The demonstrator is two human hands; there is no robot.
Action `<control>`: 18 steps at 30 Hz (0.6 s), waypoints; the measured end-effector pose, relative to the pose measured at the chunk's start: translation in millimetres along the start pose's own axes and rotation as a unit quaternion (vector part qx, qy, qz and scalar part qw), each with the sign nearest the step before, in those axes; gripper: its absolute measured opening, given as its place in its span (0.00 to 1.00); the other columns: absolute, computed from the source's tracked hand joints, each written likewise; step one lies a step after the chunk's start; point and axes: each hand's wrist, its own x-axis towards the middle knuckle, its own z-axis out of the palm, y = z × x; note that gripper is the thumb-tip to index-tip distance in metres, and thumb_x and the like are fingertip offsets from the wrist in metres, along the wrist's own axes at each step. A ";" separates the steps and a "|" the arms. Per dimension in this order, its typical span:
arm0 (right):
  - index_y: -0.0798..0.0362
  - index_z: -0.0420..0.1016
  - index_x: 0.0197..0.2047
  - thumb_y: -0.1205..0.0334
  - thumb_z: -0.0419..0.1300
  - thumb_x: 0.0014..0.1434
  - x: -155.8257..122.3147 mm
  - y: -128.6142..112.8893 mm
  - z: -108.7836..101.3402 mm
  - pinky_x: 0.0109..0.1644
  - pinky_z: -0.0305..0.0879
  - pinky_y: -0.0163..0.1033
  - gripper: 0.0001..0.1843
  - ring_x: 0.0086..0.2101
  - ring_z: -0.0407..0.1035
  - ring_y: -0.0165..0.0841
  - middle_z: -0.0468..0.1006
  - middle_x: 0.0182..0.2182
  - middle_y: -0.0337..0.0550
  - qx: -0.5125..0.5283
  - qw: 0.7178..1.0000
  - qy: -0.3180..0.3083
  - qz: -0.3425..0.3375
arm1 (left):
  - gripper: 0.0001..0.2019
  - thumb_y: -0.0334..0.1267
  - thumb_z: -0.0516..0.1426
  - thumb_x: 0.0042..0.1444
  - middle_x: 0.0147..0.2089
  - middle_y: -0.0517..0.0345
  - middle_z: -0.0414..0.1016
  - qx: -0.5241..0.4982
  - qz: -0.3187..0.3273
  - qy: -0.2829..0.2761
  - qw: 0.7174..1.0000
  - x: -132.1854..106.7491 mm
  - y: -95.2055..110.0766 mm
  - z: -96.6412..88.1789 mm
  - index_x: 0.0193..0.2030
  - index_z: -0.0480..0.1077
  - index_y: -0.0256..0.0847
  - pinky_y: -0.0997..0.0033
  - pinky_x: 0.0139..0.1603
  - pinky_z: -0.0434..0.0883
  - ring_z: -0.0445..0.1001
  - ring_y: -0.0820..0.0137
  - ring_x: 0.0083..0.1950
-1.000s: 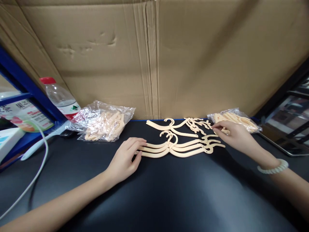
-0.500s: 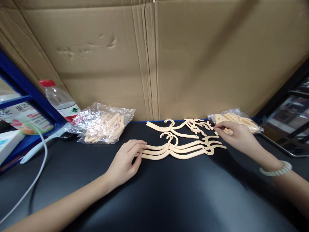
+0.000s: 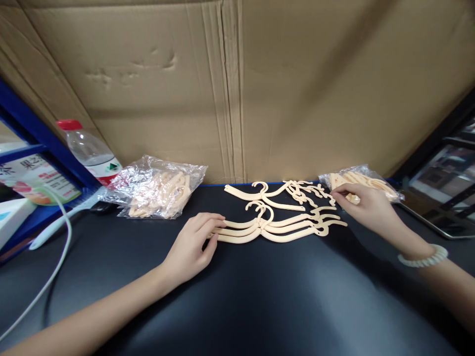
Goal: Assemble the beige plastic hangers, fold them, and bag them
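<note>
Over the last second I see little change: my right hand [image 3: 365,205] has slid slightly outward, toward the tabletop's right edge, while my left hand [image 3: 193,242] has stayed put. To me that means the row is being kept steady while the finer handling happens on the right.

The left fingers and thumb are closed on the left ends of three cream plastic hangers with curved arms [image 3: 241,239], lying flat, mid-table toward the far edge. The right thumb and forefinger form a narrow pinch beside a heap of small curly cream plastic pieces [image 3: 300,193]; from here I cannot tell whether they hold one. A separate cream forked hanger [image 3: 241,194] lies behind the row, close to the far edge.

The matte black tabletop [image 3: 260,306] meets a brown cardboard wall [image 3: 297,99] at that edge. Clear plastic bags of cream parts sit toward the far left corner [image 3: 159,193] and far right corner [image 3: 371,180], with a red-capped clear bottle [image 3: 89,143] past the left one.
</note>
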 end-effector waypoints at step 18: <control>0.51 0.75 0.31 0.52 0.53 0.57 -1.4 2.1 1.5 0.33 0.64 0.41 0.14 0.30 0.73 0.39 0.80 0.29 0.43 -0.002 0.999 -0.001 0.037 | 0.10 0.29 0.50 0.63 0.51 0.50 0.72 0.002 -0.007 0.005 1.000 0.3 -1.3 -0.4 0.48 0.68 0.41 0.59 0.55 0.67 0.70 0.62 0.54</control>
